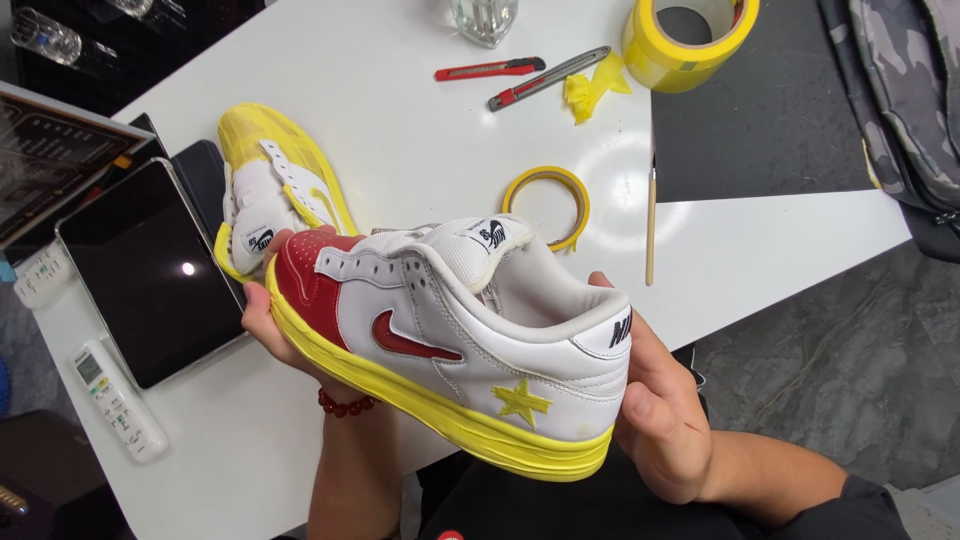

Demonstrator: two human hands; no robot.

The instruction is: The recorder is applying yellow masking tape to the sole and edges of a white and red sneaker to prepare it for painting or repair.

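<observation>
I hold a white and red sneaker (450, 330) on its side above the table edge; its sole is wrapped in yellow masking tape and a yellow star sits near the heel. My left hand (262, 325) cups the toe from below, a red bead bracelet on that wrist. My right hand (655, 410) grips the heel, thumb pressed against the back. A second sneaker (275, 195), also taped yellow, lies on its side on the white table (400, 120) just behind the held one.
A thin yellow tape roll (548, 203) and a wooden stick (651, 225) lie behind the shoe. Two utility knives (520, 78), crumpled tape (592, 92) and a wide yellow tape roll (685, 45) sit farther back. A tablet (150, 265) and white remote (118, 398) lie left.
</observation>
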